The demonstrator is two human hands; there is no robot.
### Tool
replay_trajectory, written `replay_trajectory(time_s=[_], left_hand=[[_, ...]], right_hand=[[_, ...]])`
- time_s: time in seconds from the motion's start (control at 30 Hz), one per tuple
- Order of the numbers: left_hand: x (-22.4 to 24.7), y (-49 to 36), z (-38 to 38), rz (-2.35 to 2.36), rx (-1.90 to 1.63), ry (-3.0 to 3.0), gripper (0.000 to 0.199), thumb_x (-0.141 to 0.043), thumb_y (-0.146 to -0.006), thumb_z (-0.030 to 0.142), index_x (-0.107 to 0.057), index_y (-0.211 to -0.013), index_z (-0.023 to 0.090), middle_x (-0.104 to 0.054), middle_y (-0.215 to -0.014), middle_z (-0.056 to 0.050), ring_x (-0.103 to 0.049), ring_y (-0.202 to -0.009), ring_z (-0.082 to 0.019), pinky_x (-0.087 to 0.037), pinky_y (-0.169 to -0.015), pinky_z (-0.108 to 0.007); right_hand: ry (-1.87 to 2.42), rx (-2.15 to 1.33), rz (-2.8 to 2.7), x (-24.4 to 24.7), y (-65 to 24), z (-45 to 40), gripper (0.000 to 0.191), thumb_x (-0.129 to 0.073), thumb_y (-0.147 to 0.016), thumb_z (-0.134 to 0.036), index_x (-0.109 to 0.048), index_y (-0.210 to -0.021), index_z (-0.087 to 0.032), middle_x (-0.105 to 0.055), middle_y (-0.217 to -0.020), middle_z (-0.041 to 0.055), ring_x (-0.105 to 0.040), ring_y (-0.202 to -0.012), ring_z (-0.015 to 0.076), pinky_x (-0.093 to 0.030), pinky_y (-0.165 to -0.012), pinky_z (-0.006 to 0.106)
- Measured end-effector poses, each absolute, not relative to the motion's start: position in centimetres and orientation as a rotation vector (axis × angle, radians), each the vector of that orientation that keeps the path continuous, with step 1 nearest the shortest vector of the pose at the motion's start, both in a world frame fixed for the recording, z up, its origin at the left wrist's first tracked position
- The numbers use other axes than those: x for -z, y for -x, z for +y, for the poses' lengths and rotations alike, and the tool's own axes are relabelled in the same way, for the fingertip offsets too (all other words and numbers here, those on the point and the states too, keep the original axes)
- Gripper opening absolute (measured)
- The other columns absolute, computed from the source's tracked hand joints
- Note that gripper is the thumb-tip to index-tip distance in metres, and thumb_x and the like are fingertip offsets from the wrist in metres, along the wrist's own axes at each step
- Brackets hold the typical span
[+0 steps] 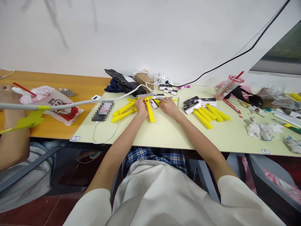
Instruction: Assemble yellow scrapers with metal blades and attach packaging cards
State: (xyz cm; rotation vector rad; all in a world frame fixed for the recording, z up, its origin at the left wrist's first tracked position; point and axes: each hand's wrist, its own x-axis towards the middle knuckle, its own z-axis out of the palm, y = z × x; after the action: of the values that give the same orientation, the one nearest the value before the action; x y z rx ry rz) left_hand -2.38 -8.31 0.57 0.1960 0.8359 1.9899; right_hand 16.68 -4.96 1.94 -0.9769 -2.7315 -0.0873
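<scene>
My left hand (pixel 141 107) is closed around the head end of a yellow scraper-like tool (pixel 150 113), whose handle points toward me. To its left lie more yellow tools (pixel 124 115) of the same kind. My right hand (pixel 168 107) rests on the table with its fingers curled down over a black-and-white card and a bit of yellow; what it grips is hidden. Right of it, several yellow-handled tools (pixel 203 116) fitted with black-and-white cards (pixel 192 105) lie in a fanned group. Small black-and-white cards (pixel 169 91) are scattered behind my hands.
A phone (pixel 102 110) with a white cable lies left. At the back are a black plastic bag (pixel 122 80) and a power strip (pixel 161 78). A drink cup (pixel 230 86), crumpled tissues (pixel 263 129) and clutter stand right. Another person's arm (pixel 14 125) is at far left.
</scene>
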Motion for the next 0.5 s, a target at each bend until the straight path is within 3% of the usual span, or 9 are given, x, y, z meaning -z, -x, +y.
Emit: replay_trajectory(time_s=[0.13,0.5], left_hand=[[-0.6,1.9,-8.5,0.874,-1.959,-0.219,0.031,-0.082,-0.094,0.021,-0.052,-0.083,0.022,-0.069,-0.078,0.002,-0.077,-0.079,-0.015,-0.071,-0.091,-0.035],[0.3,1.5,-8.1,0.893,-1.893,-0.304,0.034,-0.086,-0.090,0.027,-0.052,-0.084,0.022,-0.069,-0.079,0.001,-0.076,-0.078,-0.015,-0.070,-0.091,-0.035]], right_hand=[[0.967,0.093,-2.743,-1.9,-16.9,-5.0,0.033,-0.051,-0.114,-0.018,-0.084,-0.117,-0.013,-0.075,-0.137,0.0212,-0.063,-0.128,0.0374,-0.043,-0.108,0.049],[0.948,0.094,-2.753,-1.9,-17.9,-5.3,0.020,-0.059,-0.104,-0.017,-0.076,-0.111,-0.009,-0.071,-0.124,0.0228,-0.065,-0.113,0.0355,-0.048,-0.102,0.045]])
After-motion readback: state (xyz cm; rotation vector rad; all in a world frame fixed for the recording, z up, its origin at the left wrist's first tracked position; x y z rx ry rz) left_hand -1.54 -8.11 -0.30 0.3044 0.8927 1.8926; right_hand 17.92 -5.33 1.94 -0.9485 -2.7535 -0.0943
